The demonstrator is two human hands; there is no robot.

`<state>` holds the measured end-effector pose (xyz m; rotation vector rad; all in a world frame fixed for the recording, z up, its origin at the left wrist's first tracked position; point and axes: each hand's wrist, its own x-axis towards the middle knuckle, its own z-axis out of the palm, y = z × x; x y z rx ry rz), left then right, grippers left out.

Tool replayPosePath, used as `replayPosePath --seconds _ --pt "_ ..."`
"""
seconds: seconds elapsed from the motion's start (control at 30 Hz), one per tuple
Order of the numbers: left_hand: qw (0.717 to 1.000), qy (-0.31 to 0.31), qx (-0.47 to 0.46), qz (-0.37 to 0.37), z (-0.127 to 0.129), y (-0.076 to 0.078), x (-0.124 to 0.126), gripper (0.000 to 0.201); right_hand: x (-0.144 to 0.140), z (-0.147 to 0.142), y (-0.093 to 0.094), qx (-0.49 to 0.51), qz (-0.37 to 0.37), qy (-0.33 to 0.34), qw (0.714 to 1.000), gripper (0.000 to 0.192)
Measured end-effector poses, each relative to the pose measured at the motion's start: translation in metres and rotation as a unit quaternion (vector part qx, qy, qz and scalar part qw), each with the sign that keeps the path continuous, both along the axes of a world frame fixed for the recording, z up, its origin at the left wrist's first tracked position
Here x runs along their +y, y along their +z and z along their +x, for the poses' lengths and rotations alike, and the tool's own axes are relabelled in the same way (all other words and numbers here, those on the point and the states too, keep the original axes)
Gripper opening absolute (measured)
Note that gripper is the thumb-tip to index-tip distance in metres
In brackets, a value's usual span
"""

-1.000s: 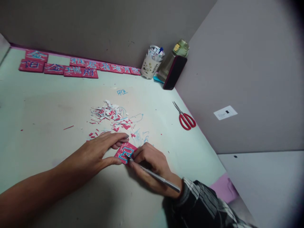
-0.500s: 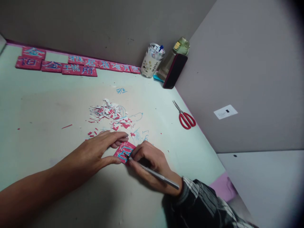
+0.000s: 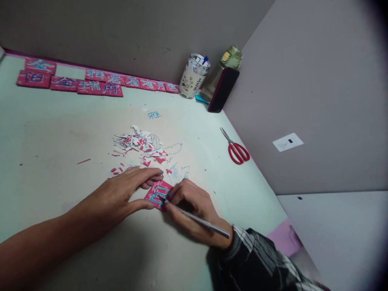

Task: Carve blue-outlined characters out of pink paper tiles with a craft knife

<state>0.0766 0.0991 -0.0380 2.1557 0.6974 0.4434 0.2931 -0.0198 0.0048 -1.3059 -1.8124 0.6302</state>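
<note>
A small pink-red tile [image 3: 155, 190] with a blue-outlined character lies on the table between my hands. My left hand [image 3: 130, 190] grips it, thumb along the near edge and fingers at the far edge. Between the thumb and fingers of my right hand [image 3: 194, 210] is a slim silver craft knife [image 3: 206, 223], held like a pen. Its dark tip meets the character on the tile; the tip itself is too small to make out clearly. Just beyond my left hand lies a heap of white and red scraps [image 3: 138, 141].
Several carved red tiles [image 3: 33, 79] line the back edge. A cup of pens [image 3: 192, 81], a green bottle [image 3: 232, 58] and a leaning dark phone [image 3: 223, 89] stand in the back corner. Red-handled scissors [image 3: 238, 152] lie at the right, near the wall [image 3: 318, 101].
My hands, the tile and the knife stay almost in place. The knife's rear end has dipped very slightly, and the view has shifted a little.
</note>
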Motion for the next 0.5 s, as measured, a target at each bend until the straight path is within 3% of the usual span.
replayPosePath --seconds 0.3,0.5 --pt "1.0 -0.002 0.001 -0.006 -0.001 -0.0009 -0.0005 0.067 -0.0009 0.0026 0.0009 0.032 -0.022 0.038 0.998 0.016" --pt "1.0 0.002 0.001 -0.003 -0.0001 -0.0008 -0.0004 0.069 -0.0011 0.0011 -0.0014 0.041 -0.026 -0.016 0.999 0.018"
